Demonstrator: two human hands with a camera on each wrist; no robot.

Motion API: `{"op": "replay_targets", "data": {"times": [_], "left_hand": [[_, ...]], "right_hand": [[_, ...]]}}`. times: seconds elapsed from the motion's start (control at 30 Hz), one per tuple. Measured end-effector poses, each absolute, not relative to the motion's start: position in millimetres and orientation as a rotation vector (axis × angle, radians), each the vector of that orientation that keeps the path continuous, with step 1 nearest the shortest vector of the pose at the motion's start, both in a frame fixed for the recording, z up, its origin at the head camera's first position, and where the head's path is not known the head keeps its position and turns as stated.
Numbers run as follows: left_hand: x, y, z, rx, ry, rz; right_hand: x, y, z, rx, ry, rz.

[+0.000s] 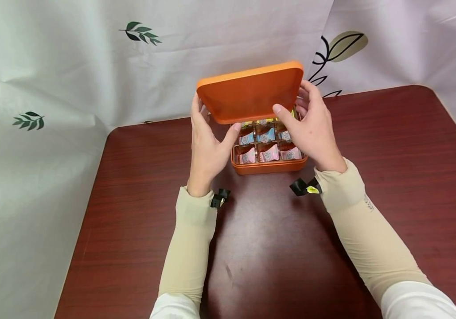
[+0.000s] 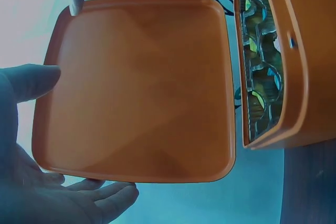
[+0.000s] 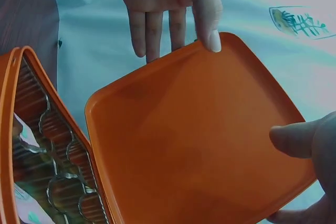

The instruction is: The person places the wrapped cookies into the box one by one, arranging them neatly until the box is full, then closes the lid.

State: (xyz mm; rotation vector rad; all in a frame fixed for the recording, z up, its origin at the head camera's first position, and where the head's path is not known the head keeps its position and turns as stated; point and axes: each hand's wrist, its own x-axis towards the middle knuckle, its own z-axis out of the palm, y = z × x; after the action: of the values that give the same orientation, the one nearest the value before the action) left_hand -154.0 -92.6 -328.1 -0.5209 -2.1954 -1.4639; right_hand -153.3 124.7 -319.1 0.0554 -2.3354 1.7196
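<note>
An orange box lid stands tilted up over the back of a matching orange box, its hollow inner side facing me. My left hand grips the lid's left side, fingers along the outer edge and thumb at the rim. On the other side my right hand holds the lid, its thumb over the rim and its fingers partly hidden behind. Inside the box, a clear divided tray holds wrapped sweets: pink ones in front, blue ones in the middle, yellow ones behind, partly covered.
The box sits toward the back of a dark red wood-grain table. A pale curtain with leaf prints hangs close behind the table and along its left side. Black straps stick out at both wrists.
</note>
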Motion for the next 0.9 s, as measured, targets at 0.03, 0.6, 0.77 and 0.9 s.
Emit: {"op": "replay_targets", "data": {"times": [0.03,0.6,0.77,0.9], "left_hand": [[-151.2,-90.3,-324.0,-0.531,-2.172,-1.484],[-162.6,-78.4,-336.2,-0.34,-2.011,-1.588],[-165.4,-76.7,-337.0,-0.278,-1.998,-1.618],[-165.8,-78.2,-338.5,-0.235,-2.014,-1.605]], "right_hand": [[-153.4,125.2,-318.8,0.068,-2.319,1.725],[-152.5,129.9,-314.5,-0.067,-2.387,1.52],[-153.0,132.0,-314.5,-0.061,-2.391,1.523],[-154.0,135.4,-316.9,-0.004,-2.38,1.559]]}}
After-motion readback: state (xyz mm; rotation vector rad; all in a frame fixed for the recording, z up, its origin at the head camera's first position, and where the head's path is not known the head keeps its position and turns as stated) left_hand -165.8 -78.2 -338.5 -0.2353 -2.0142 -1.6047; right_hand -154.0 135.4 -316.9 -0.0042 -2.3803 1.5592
